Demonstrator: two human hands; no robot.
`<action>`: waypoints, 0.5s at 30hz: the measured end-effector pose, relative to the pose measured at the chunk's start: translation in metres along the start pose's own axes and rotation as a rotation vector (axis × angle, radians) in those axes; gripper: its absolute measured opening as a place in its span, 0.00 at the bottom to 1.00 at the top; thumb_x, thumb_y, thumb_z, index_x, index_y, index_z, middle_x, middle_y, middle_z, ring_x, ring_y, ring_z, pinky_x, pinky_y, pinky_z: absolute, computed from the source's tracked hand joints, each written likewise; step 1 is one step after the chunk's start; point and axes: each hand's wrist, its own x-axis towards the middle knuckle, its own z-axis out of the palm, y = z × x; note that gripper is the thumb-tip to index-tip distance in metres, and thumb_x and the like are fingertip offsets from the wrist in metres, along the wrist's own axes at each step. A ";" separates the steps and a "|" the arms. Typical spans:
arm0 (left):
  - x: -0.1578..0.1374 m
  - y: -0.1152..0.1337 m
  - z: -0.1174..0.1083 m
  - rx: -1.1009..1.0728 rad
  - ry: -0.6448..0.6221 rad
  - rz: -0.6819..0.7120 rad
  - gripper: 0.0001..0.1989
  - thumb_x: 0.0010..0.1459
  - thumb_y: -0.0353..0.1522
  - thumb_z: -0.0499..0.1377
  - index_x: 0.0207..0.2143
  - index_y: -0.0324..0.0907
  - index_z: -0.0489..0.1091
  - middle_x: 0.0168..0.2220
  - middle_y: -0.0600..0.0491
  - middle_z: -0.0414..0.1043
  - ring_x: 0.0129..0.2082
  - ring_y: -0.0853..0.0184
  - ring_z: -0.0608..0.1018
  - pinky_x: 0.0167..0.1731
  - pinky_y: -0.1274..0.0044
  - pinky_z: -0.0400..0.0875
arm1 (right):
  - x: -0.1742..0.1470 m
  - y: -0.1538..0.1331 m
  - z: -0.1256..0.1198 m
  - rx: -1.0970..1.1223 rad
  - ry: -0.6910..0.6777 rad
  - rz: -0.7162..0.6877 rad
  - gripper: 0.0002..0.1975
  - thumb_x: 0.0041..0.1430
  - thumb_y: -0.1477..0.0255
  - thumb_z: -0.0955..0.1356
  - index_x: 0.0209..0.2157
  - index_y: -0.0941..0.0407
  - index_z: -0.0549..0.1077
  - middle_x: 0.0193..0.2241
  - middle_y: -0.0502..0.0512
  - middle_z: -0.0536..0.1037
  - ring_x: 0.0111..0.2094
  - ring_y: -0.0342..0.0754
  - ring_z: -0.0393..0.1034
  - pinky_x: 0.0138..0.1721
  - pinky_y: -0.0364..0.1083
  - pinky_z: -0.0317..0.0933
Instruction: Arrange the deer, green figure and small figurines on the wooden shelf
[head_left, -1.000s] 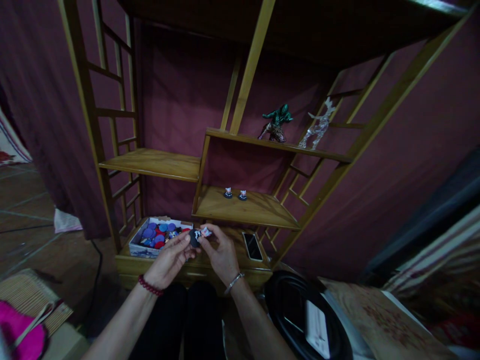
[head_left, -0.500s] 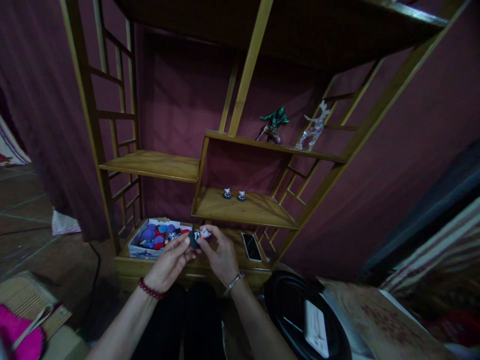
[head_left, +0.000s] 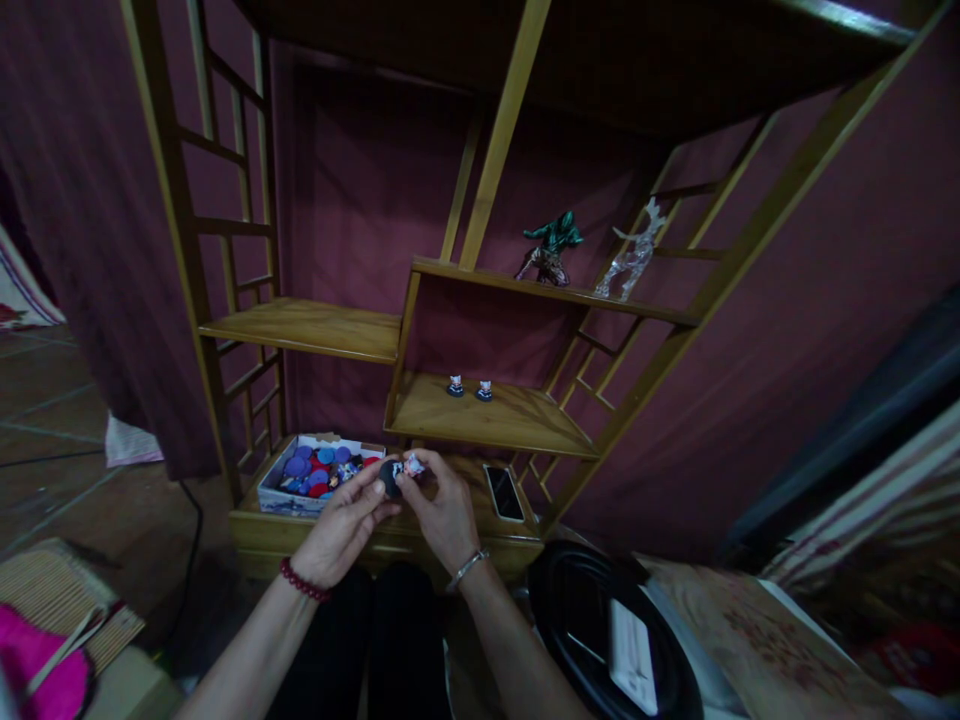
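Left hand: left hand [head_left: 341, 530] raised in front of the lowest shelf board; fingertips pinched on a round dark base [head_left: 390, 476]; remaining fingers loosely curled
Right hand: right hand [head_left: 442, 510] closed by thumb and forefinger on a small pale figurine [head_left: 413, 465]; figurine touching the base, held just above the board
Step in hand (judgement): the two parts look to be joined or parted; best done with the base kept steady in one hand, the figurine turned square to it, light pressure only; parts small and dim, exact fit cannot be told
Box: open box [head_left: 300, 478] of blue and red discs just left of the hands, on the same board
Phone: dark phone [head_left: 505, 492] lying flat to the right of the hands
Middle shelf: two small figurines [head_left: 469, 387] upright, side by side
Upper shelf: green figure [head_left: 552, 246]; clear deer [head_left: 636, 254] beside it
Obstruction: uprights of the wooden rack [head_left: 499, 150] crowd the reach upward; black round object [head_left: 600, 625] near the right forearm
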 end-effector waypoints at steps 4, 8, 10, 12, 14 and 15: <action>0.000 -0.001 0.000 0.005 -0.003 0.001 0.21 0.46 0.30 0.60 0.46 0.42 0.66 0.50 0.48 0.63 0.45 0.64 0.69 0.38 0.76 0.67 | -0.001 0.002 0.001 -0.010 0.006 0.006 0.10 0.50 0.70 0.64 0.36 0.54 0.69 0.31 0.51 0.74 0.32 0.44 0.68 0.34 0.42 0.62; 0.000 -0.001 0.000 0.013 -0.013 0.000 0.22 0.47 0.30 0.60 0.47 0.43 0.65 0.50 0.49 0.64 0.47 0.63 0.68 0.39 0.77 0.67 | -0.001 0.002 0.002 0.000 0.010 0.022 0.10 0.50 0.70 0.64 0.36 0.54 0.69 0.31 0.50 0.74 0.32 0.44 0.68 0.34 0.41 0.62; 0.000 -0.001 -0.001 0.016 -0.018 -0.002 0.22 0.47 0.30 0.60 0.47 0.43 0.65 0.50 0.49 0.64 0.47 0.63 0.67 0.39 0.76 0.67 | -0.001 0.002 0.002 0.005 0.002 0.033 0.10 0.50 0.71 0.64 0.36 0.54 0.69 0.31 0.50 0.74 0.32 0.44 0.68 0.34 0.41 0.62; 0.000 -0.002 -0.001 0.014 -0.019 0.003 0.21 0.47 0.30 0.60 0.47 0.43 0.65 0.50 0.49 0.64 0.47 0.63 0.67 0.40 0.76 0.67 | -0.001 0.002 0.003 0.005 -0.004 0.038 0.10 0.50 0.70 0.64 0.36 0.54 0.69 0.32 0.51 0.74 0.33 0.44 0.68 0.34 0.41 0.62; 0.000 -0.002 -0.002 0.008 -0.014 0.005 0.22 0.47 0.30 0.60 0.47 0.44 0.65 0.50 0.49 0.64 0.47 0.63 0.67 0.39 0.76 0.67 | -0.001 0.003 0.003 0.002 -0.005 0.034 0.10 0.50 0.70 0.64 0.36 0.54 0.69 0.32 0.51 0.74 0.33 0.44 0.68 0.35 0.42 0.62; 0.000 -0.002 -0.002 0.005 -0.010 0.003 0.22 0.47 0.30 0.60 0.47 0.44 0.65 0.50 0.49 0.64 0.47 0.63 0.68 0.39 0.77 0.67 | -0.001 0.003 0.003 -0.001 -0.002 0.031 0.10 0.50 0.71 0.64 0.36 0.54 0.69 0.31 0.51 0.74 0.33 0.44 0.68 0.35 0.42 0.62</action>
